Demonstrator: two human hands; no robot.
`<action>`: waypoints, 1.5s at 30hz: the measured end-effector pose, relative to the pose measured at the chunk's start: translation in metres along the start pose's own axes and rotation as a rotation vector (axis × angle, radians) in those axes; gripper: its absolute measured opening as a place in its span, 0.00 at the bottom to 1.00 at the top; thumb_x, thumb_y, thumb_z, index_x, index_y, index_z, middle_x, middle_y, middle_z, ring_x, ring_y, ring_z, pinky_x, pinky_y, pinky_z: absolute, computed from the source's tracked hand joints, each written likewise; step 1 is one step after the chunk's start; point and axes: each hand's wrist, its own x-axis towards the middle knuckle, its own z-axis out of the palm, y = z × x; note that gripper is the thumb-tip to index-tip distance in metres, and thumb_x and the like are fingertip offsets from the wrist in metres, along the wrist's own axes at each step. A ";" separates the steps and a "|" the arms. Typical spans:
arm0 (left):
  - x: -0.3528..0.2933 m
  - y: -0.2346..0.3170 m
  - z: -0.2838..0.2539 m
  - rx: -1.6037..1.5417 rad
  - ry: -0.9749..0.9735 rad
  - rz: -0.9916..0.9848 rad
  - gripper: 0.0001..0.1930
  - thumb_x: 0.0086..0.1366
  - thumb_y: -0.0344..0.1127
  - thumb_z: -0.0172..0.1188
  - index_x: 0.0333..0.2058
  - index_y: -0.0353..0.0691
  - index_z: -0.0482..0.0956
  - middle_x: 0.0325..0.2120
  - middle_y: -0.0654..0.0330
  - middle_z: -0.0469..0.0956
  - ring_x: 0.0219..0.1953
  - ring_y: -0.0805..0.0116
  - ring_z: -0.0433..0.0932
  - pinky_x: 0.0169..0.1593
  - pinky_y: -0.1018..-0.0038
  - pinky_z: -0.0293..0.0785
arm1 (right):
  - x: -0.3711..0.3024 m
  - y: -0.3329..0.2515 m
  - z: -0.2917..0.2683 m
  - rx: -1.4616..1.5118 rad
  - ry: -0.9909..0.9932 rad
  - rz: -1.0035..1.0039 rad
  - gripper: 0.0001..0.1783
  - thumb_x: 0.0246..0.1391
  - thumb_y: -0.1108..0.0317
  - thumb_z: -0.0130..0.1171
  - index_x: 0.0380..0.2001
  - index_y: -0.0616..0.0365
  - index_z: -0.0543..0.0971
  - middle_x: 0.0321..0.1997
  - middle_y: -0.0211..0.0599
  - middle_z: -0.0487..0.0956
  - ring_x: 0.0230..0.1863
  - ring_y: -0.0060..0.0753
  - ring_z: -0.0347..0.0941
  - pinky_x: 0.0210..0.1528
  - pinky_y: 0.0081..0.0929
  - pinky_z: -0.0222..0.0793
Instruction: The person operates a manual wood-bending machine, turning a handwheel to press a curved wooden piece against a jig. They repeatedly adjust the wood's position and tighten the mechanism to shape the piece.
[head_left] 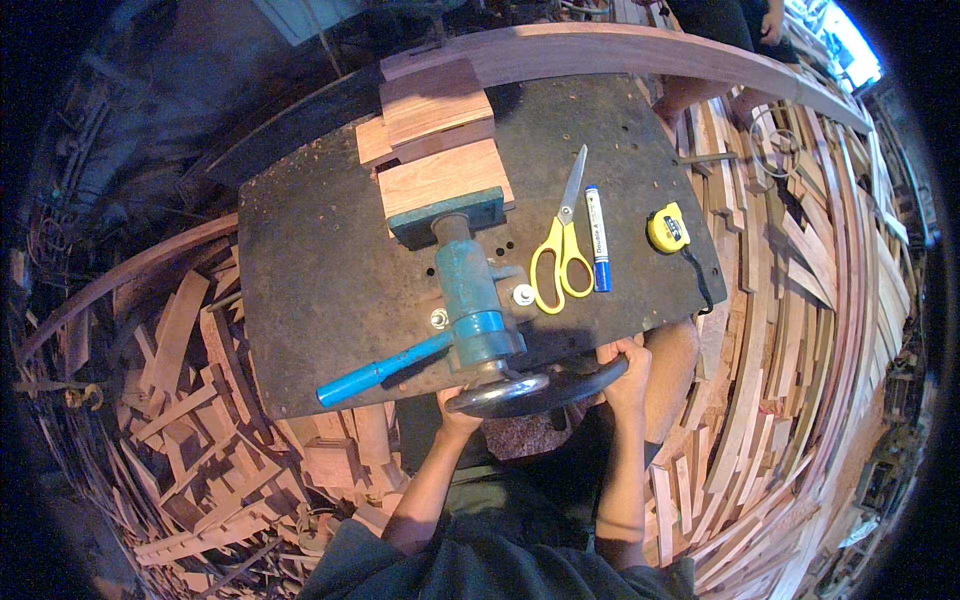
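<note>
Handwheel [535, 388]: a dark metal ring hung just off the near edge of the workbench [310, 290], right below the blue vise; it's gripped from both sides.

Left hand [457, 412]: tucked under the left part of the wheel. The rim is crossed over the knuckles, so the fingers are mostly hidden – whether they're fully curled round it can't quite be told, but contact with the rim is seen.

Right hand [628, 368]: wrapped on the right end of the wheel, fingers closed together over the rim, thumb side up toward the bench edge.

Wheel looks: black, worn, slightly shiny along the front curve, thin rim, seen nearly edge-on so it reads as a flat oval.

Blue vise [470, 300]: bolted down near the middle of the near edge, its screw body run back toward the far edge; a blue handle bar [378, 369] is stuck out toward the near left corner.

Wood blocks [435, 150]: reddish pieces clamped at the jaw plate, stacked toward the far edge.

Scissors [563, 250]: yellow-handled, laid right of the vise, blades pointed at the far edge.

Marker [597, 238]: blue and white, just beside the scissors.

Tape measure [667, 228]: yellow, nearer the right edge, apart from the marker.

Around the bench: wood offcuts [190, 400] are piled on every side.
</note>
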 end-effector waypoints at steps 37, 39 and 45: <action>0.011 0.027 0.004 -0.170 0.137 -0.109 0.11 0.51 0.30 0.65 0.35 0.37 0.84 0.31 0.55 0.83 0.36 0.59 0.82 0.45 0.65 0.75 | 0.000 -0.004 -0.002 -0.018 -0.019 0.023 0.16 0.45 0.76 0.59 0.12 0.65 0.64 0.13 0.42 0.63 0.17 0.31 0.60 0.22 0.31 0.56; 0.008 0.022 0.006 -0.149 0.163 -0.084 0.11 0.51 0.31 0.66 0.34 0.37 0.84 0.31 0.55 0.83 0.36 0.58 0.82 0.46 0.64 0.75 | 0.001 -0.002 -0.001 -0.017 -0.010 0.005 0.16 0.45 0.76 0.59 0.12 0.65 0.64 0.13 0.42 0.63 0.16 0.31 0.60 0.22 0.31 0.56; 0.012 0.027 0.004 -0.146 0.131 -0.109 0.11 0.50 0.32 0.66 0.35 0.39 0.84 0.33 0.54 0.83 0.39 0.57 0.81 0.48 0.62 0.74 | 0.001 0.000 0.000 -0.020 0.004 -0.041 0.16 0.45 0.76 0.59 0.12 0.65 0.64 0.12 0.42 0.63 0.16 0.32 0.60 0.21 0.31 0.56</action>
